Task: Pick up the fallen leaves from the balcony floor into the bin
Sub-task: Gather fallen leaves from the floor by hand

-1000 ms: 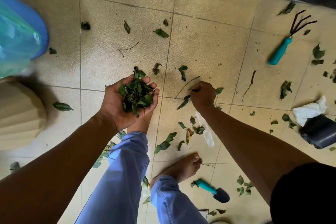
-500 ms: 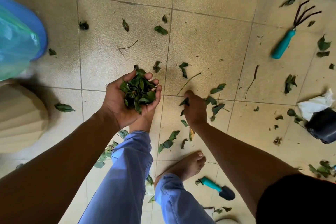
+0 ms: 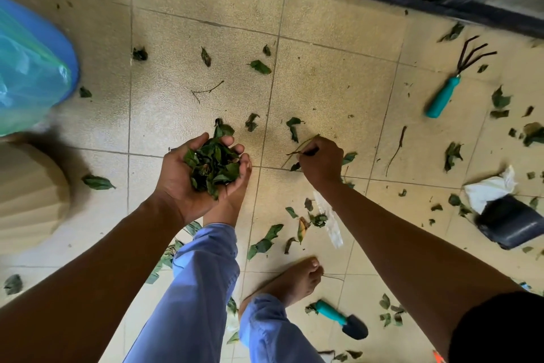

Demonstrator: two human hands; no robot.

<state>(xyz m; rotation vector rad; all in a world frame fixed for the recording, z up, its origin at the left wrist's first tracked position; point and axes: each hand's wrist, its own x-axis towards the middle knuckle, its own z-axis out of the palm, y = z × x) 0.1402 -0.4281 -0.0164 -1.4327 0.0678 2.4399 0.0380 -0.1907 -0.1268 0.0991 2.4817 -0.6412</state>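
Cupping a loose heap of leaves (image 3: 213,167), light and crushable, the left hand (image 3: 188,183) curled its fingers around them, while the right hand (image 3: 321,161), at 3 o'clock, pinched a thin stem (image 3: 300,146).

I see dark green leaves (image 3: 212,167) heaped in my left hand (image 3: 188,183), and more green ones scattered over the speckled beige floor tiles (image 3: 329,80). At the frame's left edge the bin (image 3: 63,47) is blue with a translucent teal liner (image 3: 26,74). The hand rake (image 3: 454,80) and trowel (image 3: 341,318) have teal handles; my trousers (image 3: 200,289) are pale blue.
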